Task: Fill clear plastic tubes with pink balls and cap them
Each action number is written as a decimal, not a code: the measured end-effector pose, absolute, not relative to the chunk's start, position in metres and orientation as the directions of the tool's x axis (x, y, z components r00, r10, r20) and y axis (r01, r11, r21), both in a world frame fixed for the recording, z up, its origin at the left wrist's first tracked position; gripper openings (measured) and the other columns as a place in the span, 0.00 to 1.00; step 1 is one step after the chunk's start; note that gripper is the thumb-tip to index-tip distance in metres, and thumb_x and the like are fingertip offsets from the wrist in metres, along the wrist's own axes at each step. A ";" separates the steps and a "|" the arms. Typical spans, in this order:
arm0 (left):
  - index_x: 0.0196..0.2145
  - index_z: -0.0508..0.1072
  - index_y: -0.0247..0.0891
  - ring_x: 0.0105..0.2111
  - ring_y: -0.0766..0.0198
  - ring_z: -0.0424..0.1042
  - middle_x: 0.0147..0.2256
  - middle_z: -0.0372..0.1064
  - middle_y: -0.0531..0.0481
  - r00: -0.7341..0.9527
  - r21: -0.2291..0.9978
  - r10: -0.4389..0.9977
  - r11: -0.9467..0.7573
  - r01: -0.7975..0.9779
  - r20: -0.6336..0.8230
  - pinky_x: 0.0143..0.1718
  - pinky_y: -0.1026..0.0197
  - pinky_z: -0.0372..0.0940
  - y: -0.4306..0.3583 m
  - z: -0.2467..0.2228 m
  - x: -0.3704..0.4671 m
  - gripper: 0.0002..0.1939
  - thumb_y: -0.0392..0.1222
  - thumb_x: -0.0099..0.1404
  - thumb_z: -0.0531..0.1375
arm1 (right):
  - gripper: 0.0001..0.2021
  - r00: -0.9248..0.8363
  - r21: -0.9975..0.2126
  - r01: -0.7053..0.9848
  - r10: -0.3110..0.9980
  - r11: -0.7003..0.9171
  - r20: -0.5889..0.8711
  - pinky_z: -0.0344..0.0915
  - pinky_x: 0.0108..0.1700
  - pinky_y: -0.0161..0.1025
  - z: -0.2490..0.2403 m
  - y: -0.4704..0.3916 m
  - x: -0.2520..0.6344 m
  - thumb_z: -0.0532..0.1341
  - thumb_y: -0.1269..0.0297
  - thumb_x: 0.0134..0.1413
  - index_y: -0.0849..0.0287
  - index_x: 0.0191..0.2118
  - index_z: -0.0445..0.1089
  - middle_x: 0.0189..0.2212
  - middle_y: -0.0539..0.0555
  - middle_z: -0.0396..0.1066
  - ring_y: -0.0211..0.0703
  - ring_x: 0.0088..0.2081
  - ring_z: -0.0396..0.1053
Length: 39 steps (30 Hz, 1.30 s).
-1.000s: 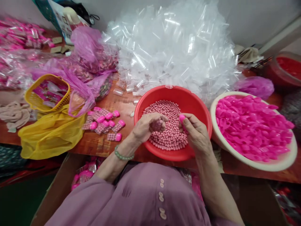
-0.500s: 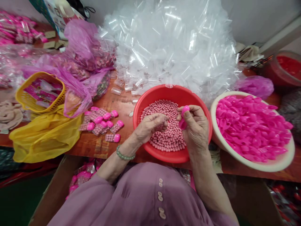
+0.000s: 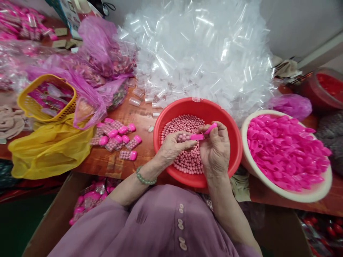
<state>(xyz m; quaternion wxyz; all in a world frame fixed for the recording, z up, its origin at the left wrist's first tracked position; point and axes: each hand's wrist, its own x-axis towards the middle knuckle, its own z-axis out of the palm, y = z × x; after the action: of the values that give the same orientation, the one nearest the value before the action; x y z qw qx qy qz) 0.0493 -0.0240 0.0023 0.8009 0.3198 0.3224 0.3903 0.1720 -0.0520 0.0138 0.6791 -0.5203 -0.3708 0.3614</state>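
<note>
Over the red basin point(image 3: 230, 121) of pink beads point(image 3: 184, 123), my left hand point(image 3: 171, 146) is closed round a clear tube of beads point(image 3: 182, 137). A pink cap point(image 3: 197, 137) sits at the tube's right end. My right hand point(image 3: 216, 150) pinches another pink piece point(image 3: 210, 128) between thumb and fingers, close beside that cap. Several bead-filled tubes with pink caps point(image 3: 132, 155) lie on the table to the left. On the right a cream basin point(image 3: 328, 178) holds many pink pieces point(image 3: 284, 153).
A big heap of clear tubes point(image 3: 193, 53) rises behind the red basin. To the left are a yellow basket point(image 3: 29, 113), a yellow bag point(image 3: 50, 150) and purple plastic bags point(image 3: 96, 39). A red container point(image 3: 313, 87) stands at the far right.
The bead-filled tube now shows clearly in my left hand, with a pink cap at its end. My hands have come together, and the pink piece in my right hand has tilted.
</note>
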 end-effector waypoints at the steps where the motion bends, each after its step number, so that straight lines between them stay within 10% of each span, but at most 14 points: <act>1: 0.31 0.74 0.31 0.26 0.73 0.64 0.25 0.66 0.56 0.487 0.766 0.836 0.480 -0.428 -0.252 0.31 0.67 0.62 -0.023 0.002 0.048 0.18 0.44 0.47 0.73 | 0.09 0.457 -0.974 -0.100 0.879 0.204 0.137 0.70 0.49 0.43 0.014 -0.054 0.172 0.59 0.55 0.61 0.50 0.45 0.64 0.34 0.50 0.70 0.39 0.39 0.73; 8: 0.31 0.74 0.32 0.26 0.73 0.64 0.26 0.67 0.55 0.473 0.813 0.863 0.400 -0.423 -0.179 0.30 0.68 0.61 -0.022 0.001 0.041 0.17 0.45 0.50 0.73 | 0.08 0.255 -0.878 0.452 0.921 0.155 0.294 0.69 0.53 0.47 0.019 -0.071 0.177 0.60 0.59 0.62 0.54 0.43 0.74 0.45 0.56 0.73 0.45 0.49 0.71; 15: 0.31 0.73 0.32 0.29 0.70 0.66 0.27 0.69 0.53 0.493 0.851 0.843 0.410 -0.329 -0.216 0.34 0.65 0.63 -0.026 0.003 0.037 0.19 0.47 0.48 0.73 | 0.12 -0.020 -0.738 0.640 0.965 0.214 0.263 0.72 0.45 0.43 0.033 -0.080 0.195 0.62 0.62 0.61 0.53 0.49 0.75 0.41 0.55 0.78 0.44 0.41 0.76; 22: 0.28 0.68 0.33 0.26 0.73 0.60 0.24 0.62 0.58 0.566 0.897 0.799 0.385 -0.218 -0.205 0.30 0.67 0.57 -0.027 0.000 0.038 0.17 0.42 0.48 0.72 | 0.10 -0.091 -0.697 0.643 0.936 0.316 0.340 0.72 0.41 0.43 0.020 -0.073 0.198 0.58 0.64 0.61 0.57 0.44 0.75 0.36 0.56 0.77 0.44 0.38 0.74; 29: 0.33 0.71 0.32 0.29 0.72 0.64 0.28 0.64 0.56 0.659 0.814 0.698 0.537 -0.222 -0.281 0.35 0.65 0.62 -0.027 0.005 0.036 0.20 0.42 0.46 0.73 | 0.11 0.248 -0.907 0.400 0.937 0.132 0.246 0.72 0.41 0.40 0.018 -0.068 0.200 0.64 0.59 0.58 0.55 0.45 0.73 0.37 0.52 0.76 0.40 0.36 0.74; 39: 0.27 0.68 0.34 0.24 0.74 0.58 0.22 0.59 0.59 0.730 0.773 0.634 0.587 -0.239 -0.256 0.27 0.68 0.58 -0.025 0.008 0.036 0.18 0.41 0.46 0.72 | 0.06 -0.009 -0.844 0.484 0.966 0.230 0.258 0.71 0.38 0.39 0.029 -0.061 0.197 0.66 0.62 0.55 0.54 0.39 0.77 0.32 0.50 0.78 0.40 0.33 0.74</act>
<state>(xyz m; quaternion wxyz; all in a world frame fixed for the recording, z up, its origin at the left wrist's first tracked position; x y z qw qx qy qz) 0.0358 -0.0248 0.0078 0.8510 0.3750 0.2636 0.2563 0.1966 -0.0613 0.0294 0.4333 -0.5546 -0.6536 0.2783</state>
